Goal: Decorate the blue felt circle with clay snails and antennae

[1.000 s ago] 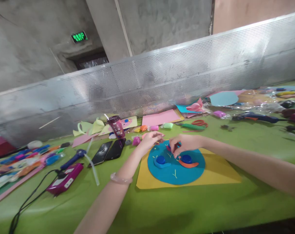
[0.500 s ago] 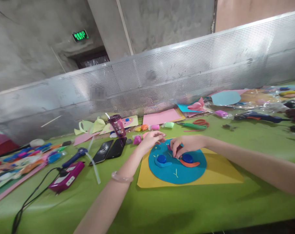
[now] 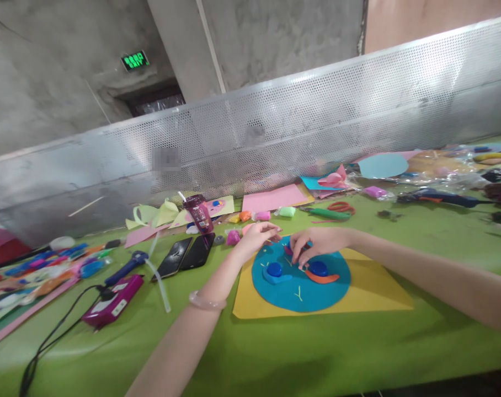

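Note:
A blue paper disc (image 3: 292, 286) lies on a yellow sheet (image 3: 370, 292) on the green table. On the disc sit two dark blue caps (image 3: 274, 269), one with a light blue strip below it, the other with an orange strip (image 3: 321, 279). My right hand (image 3: 314, 242) presses curled fingers down on a small red and blue piece at the disc's top. My left hand (image 3: 256, 237) rests at the disc's upper left edge, its fingers bent together over something small that I cannot make out.
Two phones (image 3: 186, 256), a maroon bottle (image 3: 198, 214) and a purple glue gun (image 3: 110, 303) with a black cable lie to the left. Scissors (image 3: 331, 211), coloured paper and clay lumps lie behind the disc. A perforated metal panel (image 3: 316, 121) runs along the table's far edge.
My right hand has lowered slightly onto the piece at the disc's top. My left hand has hardly moved.

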A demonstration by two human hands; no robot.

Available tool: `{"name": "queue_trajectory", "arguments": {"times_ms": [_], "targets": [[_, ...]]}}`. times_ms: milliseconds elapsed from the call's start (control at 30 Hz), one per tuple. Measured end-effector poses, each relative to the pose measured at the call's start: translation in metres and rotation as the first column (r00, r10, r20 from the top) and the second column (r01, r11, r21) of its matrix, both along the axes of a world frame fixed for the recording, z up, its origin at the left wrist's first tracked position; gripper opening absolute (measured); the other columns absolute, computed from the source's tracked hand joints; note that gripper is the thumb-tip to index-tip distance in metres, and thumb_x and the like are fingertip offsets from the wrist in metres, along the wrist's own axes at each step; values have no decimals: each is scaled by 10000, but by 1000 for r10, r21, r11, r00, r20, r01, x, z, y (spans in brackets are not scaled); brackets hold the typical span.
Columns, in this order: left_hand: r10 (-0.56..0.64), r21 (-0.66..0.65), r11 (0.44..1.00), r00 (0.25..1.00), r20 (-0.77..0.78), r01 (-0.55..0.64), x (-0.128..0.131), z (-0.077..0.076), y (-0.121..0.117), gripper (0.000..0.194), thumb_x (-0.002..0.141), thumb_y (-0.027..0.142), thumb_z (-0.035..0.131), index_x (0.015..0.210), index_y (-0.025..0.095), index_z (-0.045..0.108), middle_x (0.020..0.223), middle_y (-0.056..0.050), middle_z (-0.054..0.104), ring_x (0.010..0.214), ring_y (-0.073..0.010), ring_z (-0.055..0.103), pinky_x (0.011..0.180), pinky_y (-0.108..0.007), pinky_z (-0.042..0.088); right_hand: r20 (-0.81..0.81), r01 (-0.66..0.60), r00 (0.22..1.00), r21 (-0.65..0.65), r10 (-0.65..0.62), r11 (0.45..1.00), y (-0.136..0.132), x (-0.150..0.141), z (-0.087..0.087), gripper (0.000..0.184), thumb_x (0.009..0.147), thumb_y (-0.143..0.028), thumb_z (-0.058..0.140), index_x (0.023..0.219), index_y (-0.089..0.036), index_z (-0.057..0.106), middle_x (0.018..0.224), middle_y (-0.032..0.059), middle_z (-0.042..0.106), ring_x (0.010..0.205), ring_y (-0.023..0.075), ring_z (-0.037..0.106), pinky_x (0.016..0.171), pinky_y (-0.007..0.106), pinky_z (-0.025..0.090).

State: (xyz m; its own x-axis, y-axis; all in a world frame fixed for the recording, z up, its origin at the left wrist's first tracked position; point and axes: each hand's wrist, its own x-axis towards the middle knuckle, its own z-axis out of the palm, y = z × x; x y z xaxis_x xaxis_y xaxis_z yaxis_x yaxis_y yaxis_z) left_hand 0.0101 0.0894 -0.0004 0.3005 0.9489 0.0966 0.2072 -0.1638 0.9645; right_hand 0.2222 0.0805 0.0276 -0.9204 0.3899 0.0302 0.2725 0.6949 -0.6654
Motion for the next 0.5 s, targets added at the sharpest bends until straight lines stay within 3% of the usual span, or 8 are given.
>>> {"name": "queue_trajectory", "arguments": {"times_ms": [133,300,500], "targets": [[-1,1,1000,1000,-5,1,0,0,0,109,789,238,602,848,153,637,780,-55,677,704,-134,631,610,-224,458,-4,112,994,14,-112,994,2,1,2,257,753,-399,630,883,-179,659,847,25,638,759,147,583,685,261,450],[-14,5,1000,1000,-2,14,-1,-2,1,113,797,232,589,863,157,641,778,-49,675,700,-127,630,616,-219,455,26,237,970,132,-243,962,1,-5,-2,270,707,-434,647,781,-182,583,812,25,588,747,173,543,661,292,432],[-21,7,1000,1000,-6,21,-2,-3,3,115,792,245,599,856,160,643,775,-47,674,707,-130,631,619,-222,459,53,228,968,210,-244,951,0,-6,-8,267,710,-459,618,758,-212,530,841,29,550,851,219,514,725,334,413]]}}
